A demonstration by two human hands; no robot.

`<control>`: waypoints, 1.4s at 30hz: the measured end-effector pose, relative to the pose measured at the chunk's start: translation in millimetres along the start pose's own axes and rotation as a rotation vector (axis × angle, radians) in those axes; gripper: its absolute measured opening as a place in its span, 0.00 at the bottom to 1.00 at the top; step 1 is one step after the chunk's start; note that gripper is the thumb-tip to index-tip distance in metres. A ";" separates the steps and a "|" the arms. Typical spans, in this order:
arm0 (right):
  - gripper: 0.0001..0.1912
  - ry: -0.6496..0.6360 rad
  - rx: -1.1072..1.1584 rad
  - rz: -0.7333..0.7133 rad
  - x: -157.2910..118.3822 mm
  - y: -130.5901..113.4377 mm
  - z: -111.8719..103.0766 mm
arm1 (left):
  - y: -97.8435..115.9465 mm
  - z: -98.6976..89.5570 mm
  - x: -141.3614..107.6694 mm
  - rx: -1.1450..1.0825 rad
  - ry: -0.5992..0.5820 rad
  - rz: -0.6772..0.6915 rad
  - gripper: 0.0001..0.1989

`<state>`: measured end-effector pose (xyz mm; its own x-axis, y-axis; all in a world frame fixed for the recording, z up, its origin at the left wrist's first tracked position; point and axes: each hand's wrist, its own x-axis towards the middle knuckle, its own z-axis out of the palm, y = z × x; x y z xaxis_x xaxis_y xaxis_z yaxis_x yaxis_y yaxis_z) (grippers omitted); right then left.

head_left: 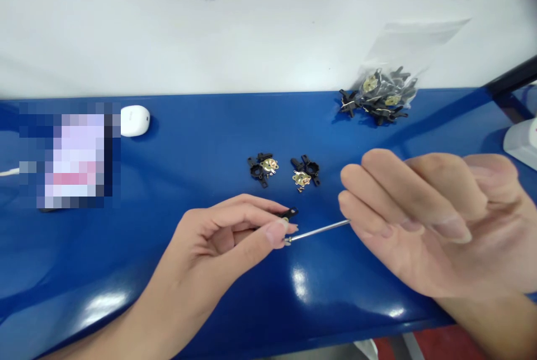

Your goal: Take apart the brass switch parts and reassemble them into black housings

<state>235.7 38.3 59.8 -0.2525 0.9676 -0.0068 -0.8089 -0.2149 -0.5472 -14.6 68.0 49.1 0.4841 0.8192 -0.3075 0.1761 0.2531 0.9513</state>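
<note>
A small black plastic part [290,213] is pinched, mostly hidden, in the left hand [235,237]; the right hand [432,220] grips a slim silver metal shaft [321,230] reaching that pinch. Behind, on the blue table [188,153], lie two black-and-gold part clusters [268,166] and a clear plastic bag [388,88].

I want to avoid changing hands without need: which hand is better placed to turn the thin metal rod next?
Probably the right hand: the thin metal rod extends from its grip, and the tip reaches the left hand, which is busy holding a small black part.
</note>
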 end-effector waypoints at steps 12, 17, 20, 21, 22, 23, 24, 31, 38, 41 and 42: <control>0.31 0.063 -0.063 -0.079 -1.1 -2.6 -0.7 | -3.2 0.3 0.4 -0.135 0.103 -0.023 0.18; 0.31 0.072 -0.051 -0.075 -0.6 -0.9 -1.6 | -1.7 0.5 -2.1 -0.147 0.100 -0.031 0.19; 0.31 0.059 -0.049 -0.055 0.0 -0.6 -2.5 | -2.7 0.6 -3.9 -0.175 0.049 -0.060 0.17; 0.31 0.062 -0.046 -0.052 -0.2 -0.8 -2.4 | -2.8 0.8 -4.0 -0.182 0.037 -0.068 0.16; 0.31 0.068 -0.043 -0.054 -0.7 -1.1 -2.1 | -2.8 0.9 -3.8 -0.190 0.029 -0.074 0.15; 0.30 0.073 -0.038 -0.059 -1.3 -1.4 -1.7 | -2.7 0.9 -3.3 -0.198 0.024 -0.080 0.13; 0.31 0.077 -0.030 -0.065 -1.9 -1.7 -1.2 | -2.5 0.8 -2.8 -0.205 0.022 -0.082 0.12; 0.32 0.091 0.043 -0.055 -1.9 -2.7 -0.6 | 0.5 -2.5 -0.8 -0.145 0.011 -0.081 0.10; 0.33 0.115 0.098 -0.059 -1.6 -2.7 -1.0 | -1.1 -1.9 3.0 -0.195 0.007 -0.068 0.14; 0.34 0.122 0.166 -0.059 -0.6 -2.6 0.7 | -1.4 -1.4 3.1 -0.233 0.001 -0.097 0.14; 0.34 0.124 0.177 -0.061 -0.3 -2.7 1.2 | -1.3 -1.4 2.6 -0.243 -0.003 -0.102 0.14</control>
<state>237.2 38.4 62.2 -0.1418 0.9860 -0.0874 -0.9042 -0.1649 -0.3940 -14.8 70.5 47.1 0.4769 0.7815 -0.4022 0.0133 0.4511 0.8924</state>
